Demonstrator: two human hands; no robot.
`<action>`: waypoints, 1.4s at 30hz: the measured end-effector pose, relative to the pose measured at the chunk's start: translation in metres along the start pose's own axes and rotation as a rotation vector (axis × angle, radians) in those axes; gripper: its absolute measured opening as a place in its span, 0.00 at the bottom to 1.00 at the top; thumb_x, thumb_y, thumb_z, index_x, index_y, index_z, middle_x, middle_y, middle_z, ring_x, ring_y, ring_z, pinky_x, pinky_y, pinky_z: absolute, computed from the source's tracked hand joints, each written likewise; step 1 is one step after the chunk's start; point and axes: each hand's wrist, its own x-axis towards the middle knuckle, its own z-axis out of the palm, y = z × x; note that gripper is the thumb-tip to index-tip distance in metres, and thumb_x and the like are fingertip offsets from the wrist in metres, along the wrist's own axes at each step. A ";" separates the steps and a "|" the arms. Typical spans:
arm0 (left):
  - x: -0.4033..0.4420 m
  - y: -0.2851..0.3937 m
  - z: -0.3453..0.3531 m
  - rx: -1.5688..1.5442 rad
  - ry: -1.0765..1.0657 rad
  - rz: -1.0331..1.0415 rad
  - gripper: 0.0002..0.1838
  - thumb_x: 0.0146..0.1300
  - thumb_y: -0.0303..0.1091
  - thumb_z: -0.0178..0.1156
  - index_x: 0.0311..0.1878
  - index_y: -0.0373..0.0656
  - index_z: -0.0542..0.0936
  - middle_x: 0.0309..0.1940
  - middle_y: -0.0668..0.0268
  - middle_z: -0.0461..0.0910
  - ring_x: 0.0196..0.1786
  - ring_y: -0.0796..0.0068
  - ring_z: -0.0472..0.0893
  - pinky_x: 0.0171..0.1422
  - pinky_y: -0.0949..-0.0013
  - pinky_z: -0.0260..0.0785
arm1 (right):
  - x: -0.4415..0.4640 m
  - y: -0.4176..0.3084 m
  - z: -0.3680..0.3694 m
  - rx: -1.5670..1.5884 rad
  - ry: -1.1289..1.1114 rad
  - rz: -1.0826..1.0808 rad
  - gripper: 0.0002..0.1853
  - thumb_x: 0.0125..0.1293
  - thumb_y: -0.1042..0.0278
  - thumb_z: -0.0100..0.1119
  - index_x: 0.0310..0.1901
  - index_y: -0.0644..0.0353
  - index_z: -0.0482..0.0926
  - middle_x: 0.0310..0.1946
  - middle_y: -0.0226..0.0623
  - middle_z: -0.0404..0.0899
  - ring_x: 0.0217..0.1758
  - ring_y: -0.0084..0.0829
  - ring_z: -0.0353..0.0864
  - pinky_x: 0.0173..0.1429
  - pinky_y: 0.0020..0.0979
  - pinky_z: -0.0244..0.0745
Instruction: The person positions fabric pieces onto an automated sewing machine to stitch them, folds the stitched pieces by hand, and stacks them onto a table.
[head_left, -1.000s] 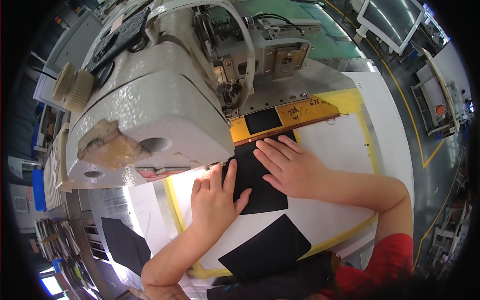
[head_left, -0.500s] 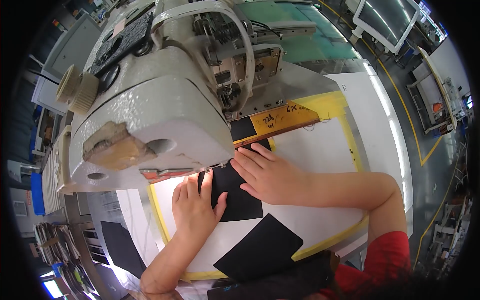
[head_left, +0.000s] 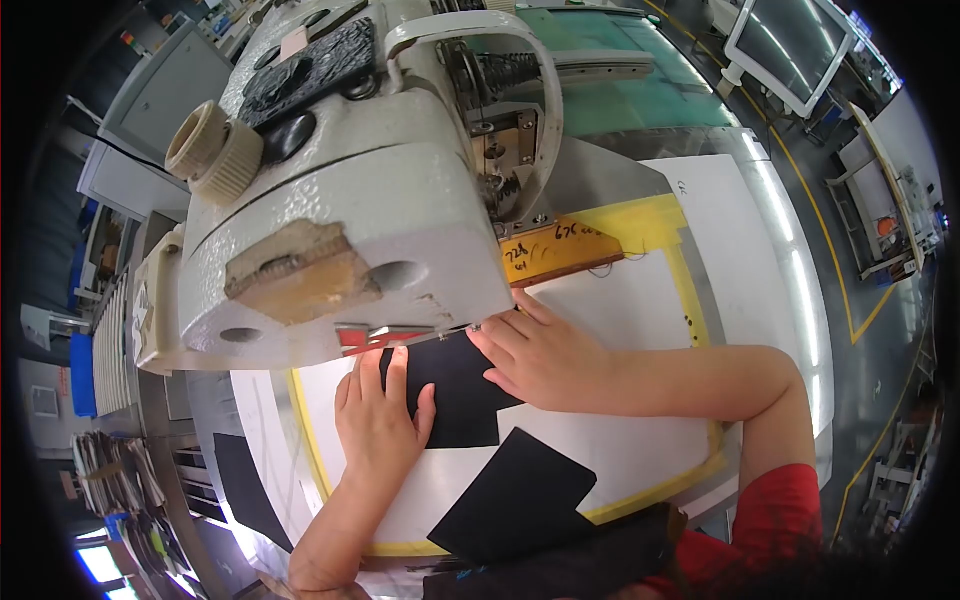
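A black fabric piece (head_left: 455, 395) lies on the white work surface, its far part hidden under the head of the sewing machine (head_left: 340, 240). My left hand (head_left: 378, 415) rests on the piece's left edge, fingers stretched toward the machine and thumb apart. On its right edge lies my right hand (head_left: 540, 355), fingers extended and flat, with the tips close to the underside of the machine head. Neither hand grips anything. The needle area is hidden behind the machine head. Nearer to me lies a second black piece (head_left: 515, 495) with a notched corner.
Yellow tape (head_left: 690, 290) borders the white surface. A yellow template with handwriting (head_left: 565, 250) sits beyond my right hand. Another black piece (head_left: 247, 490) hangs at the left edge. A monitor (head_left: 788, 50) stands at the far right, stacked folders (head_left: 115, 470) at the lower left.
The camera view has shifted, so the machine head appears farther right. The black piece and my left hand have moved slightly left. My right hand stays nearly in place, fingers still flat.
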 end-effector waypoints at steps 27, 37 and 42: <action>0.023 0.041 0.014 -0.142 -0.023 0.181 0.34 0.56 0.44 0.69 0.65 0.43 0.75 0.68 0.54 0.70 0.63 0.53 0.73 0.69 0.54 0.63 | -0.034 0.013 -0.021 0.100 -0.062 0.138 0.26 0.69 0.55 0.57 0.62 0.65 0.75 0.68 0.42 0.68 0.73 0.39 0.63 0.76 0.49 0.55; 0.025 0.042 0.018 -0.141 -0.027 0.177 0.34 0.55 0.43 0.69 0.65 0.43 0.75 0.67 0.54 0.71 0.61 0.54 0.74 0.68 0.55 0.65 | -0.037 0.015 -0.017 0.108 -0.043 0.130 0.26 0.68 0.57 0.58 0.61 0.67 0.75 0.67 0.43 0.69 0.72 0.41 0.64 0.74 0.48 0.59; 0.026 0.042 0.015 -0.145 0.006 0.193 0.32 0.57 0.45 0.68 0.64 0.42 0.76 0.60 0.53 0.74 0.58 0.53 0.75 0.66 0.54 0.67 | -0.036 0.014 -0.015 0.133 -0.028 0.134 0.26 0.68 0.57 0.58 0.61 0.66 0.75 0.67 0.44 0.69 0.72 0.41 0.64 0.73 0.48 0.59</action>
